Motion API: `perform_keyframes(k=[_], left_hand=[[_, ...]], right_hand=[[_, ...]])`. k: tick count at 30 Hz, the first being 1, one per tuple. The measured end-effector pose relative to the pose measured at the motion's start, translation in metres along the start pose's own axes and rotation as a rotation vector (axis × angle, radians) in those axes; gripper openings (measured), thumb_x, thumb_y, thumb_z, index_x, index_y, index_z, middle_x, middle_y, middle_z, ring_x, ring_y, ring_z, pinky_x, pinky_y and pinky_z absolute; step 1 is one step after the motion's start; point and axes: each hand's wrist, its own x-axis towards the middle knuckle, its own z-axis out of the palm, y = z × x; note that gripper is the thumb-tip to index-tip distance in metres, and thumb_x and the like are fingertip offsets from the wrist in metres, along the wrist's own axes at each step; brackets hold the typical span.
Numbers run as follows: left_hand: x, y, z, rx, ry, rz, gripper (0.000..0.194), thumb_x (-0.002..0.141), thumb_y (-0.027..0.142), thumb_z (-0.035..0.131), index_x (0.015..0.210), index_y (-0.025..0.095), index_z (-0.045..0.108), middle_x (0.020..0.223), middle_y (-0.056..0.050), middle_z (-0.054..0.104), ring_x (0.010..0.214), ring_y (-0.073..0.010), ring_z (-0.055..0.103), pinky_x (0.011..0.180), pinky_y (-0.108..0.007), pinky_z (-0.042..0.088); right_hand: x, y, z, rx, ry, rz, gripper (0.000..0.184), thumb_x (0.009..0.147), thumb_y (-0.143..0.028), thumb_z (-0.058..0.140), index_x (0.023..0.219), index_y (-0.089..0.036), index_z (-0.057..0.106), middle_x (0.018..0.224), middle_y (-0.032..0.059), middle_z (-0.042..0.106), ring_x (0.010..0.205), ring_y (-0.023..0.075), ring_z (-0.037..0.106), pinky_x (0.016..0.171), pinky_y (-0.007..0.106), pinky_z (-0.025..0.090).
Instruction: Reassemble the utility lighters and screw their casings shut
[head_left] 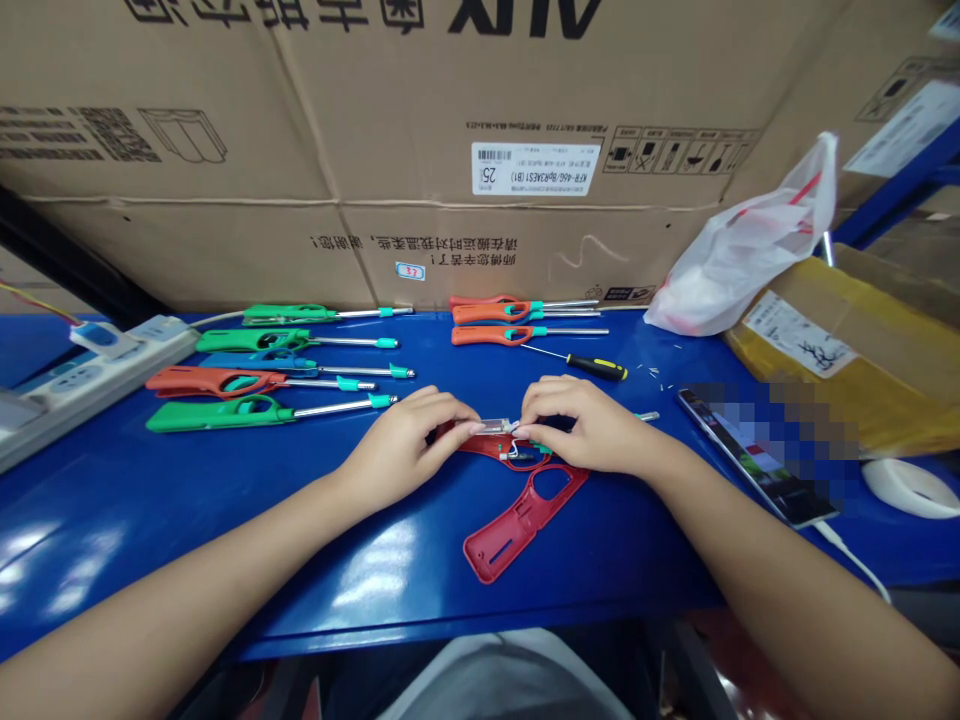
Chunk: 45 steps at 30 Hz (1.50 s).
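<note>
My left hand (405,430) is closed on a small clear fuel tank (493,426), pinching its left end. At the tank's other end, my right hand (585,420) pinches a small white fitting (514,428) between thumb and finger. Just beneath lies an opened red lighter body (487,446), with a thin white tube and small inner parts showing. Its metal barrel tip (649,415) pokes out past my right hand. Nearer me rests the loose red shell half (504,532), inner side up. My fingers partly hide the tank and the lighter body.
Several long-necked lighters (225,412) lie at the left, and orange ones (491,335) at the back. A screwdriver (598,367) lies near small scattered pieces. At the right are a phone (739,450), a plastic bag (724,260) and a taped box (885,390); a power strip (90,375) stands left.
</note>
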Motion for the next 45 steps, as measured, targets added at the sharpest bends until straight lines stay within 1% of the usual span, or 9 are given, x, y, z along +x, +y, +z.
perform_keyframes(k=[5,11,18,21,25,29,35,39,45], left_hand=[[0.001,-0.001,-0.005,-0.004,-0.015,-0.009,0.024,0.103,0.032,0.054,0.101,0.018,0.073,0.093,-0.005,0.075,0.084,-0.0187,0.062,0.078,-0.031,0.049],[0.003,-0.006,-0.02,-0.018,0.044,-0.086,0.022,0.099,0.036,0.061,0.096,0.02,0.076,0.089,-0.004,0.076,0.078,-0.0174,0.064,0.075,-0.031,0.049],[-0.001,0.0,-0.021,-0.056,-0.203,0.15,0.016,0.096,0.029,0.066,0.105,0.024,0.078,0.097,-0.006,0.077,0.089,-0.0194,0.066,0.083,-0.033,0.05],[-0.003,-0.001,-0.018,0.035,-0.244,0.176,0.017,0.093,0.028,0.069,0.107,0.023,0.076,0.102,-0.006,0.076,0.092,-0.0211,0.066,0.087,-0.035,0.049],[-0.003,-0.005,-0.018,0.052,-0.208,0.16,0.021,0.095,0.031,0.066,0.113,0.023,0.074,0.109,-0.007,0.073,0.101,-0.0223,0.066,0.094,-0.037,0.05],[-0.002,-0.01,-0.016,0.052,-0.19,0.122,0.027,0.098,0.027,0.059,0.122,0.024,0.071,0.124,-0.009,0.069,0.114,-0.0239,0.064,0.105,-0.042,0.048],[-0.001,-0.017,-0.009,-0.025,-0.174,0.072,0.028,0.103,0.025,0.051,0.117,0.021,0.074,0.118,-0.01,0.071,0.108,-0.0221,0.065,0.097,-0.038,0.052],[-0.001,-0.016,-0.006,0.005,-0.186,0.054,0.033,0.105,0.029,0.047,0.127,0.024,0.072,0.121,-0.01,0.067,0.11,-0.0227,0.061,0.098,-0.039,0.05],[-0.003,-0.012,-0.003,0.098,-0.204,0.005,0.04,0.106,0.038,0.047,0.142,0.026,0.061,0.127,-0.011,0.061,0.115,-0.0258,0.055,0.103,-0.045,0.045]], right_hand=[[-0.001,0.001,-0.002,-0.02,-0.003,-0.002,0.018,0.094,-0.024,0.067,0.076,-0.02,0.068,0.08,0.003,0.07,0.079,0.0176,0.061,0.079,0.034,0.046],[-0.003,0.004,-0.014,-0.043,0.034,0.002,0.017,0.093,-0.021,0.066,0.077,-0.02,0.068,0.081,0.0025,0.071,0.078,0.0164,0.064,0.082,0.035,0.047],[-0.008,0.005,-0.017,-0.081,-0.072,0.062,0.01,0.089,-0.017,0.066,0.095,-0.021,0.073,0.097,0.0054,0.073,0.091,0.0193,0.066,0.086,0.035,0.05],[-0.012,0.007,-0.018,-0.13,-0.145,0.158,0.018,0.083,-0.014,0.067,0.1,-0.021,0.07,0.1,0.0048,0.07,0.09,0.0189,0.063,0.082,0.033,0.05],[-0.014,0.009,-0.021,-0.147,-0.175,0.232,0.012,0.081,-0.014,0.067,0.091,-0.02,0.066,0.091,0.003,0.065,0.077,0.0159,0.058,0.069,0.028,0.048],[-0.01,0.009,-0.022,-0.11,-0.112,0.233,0.005,0.087,-0.017,0.063,0.09,-0.019,0.066,0.085,0.0026,0.066,0.074,0.0155,0.059,0.068,0.028,0.048],[-0.006,0.005,-0.019,-0.092,0.06,0.166,0.003,0.09,-0.021,0.063,0.09,-0.02,0.066,0.086,0.0038,0.069,0.079,0.0168,0.062,0.075,0.031,0.051],[-0.004,0.002,-0.013,-0.069,0.142,0.17,0.003,0.09,-0.023,0.063,0.09,-0.02,0.065,0.086,0.0031,0.068,0.077,0.016,0.063,0.074,0.03,0.052],[-0.004,0.003,-0.009,-0.02,0.113,0.184,0.003,0.088,-0.02,0.064,0.091,-0.021,0.065,0.087,0.0021,0.067,0.076,0.0147,0.061,0.073,0.029,0.052]])
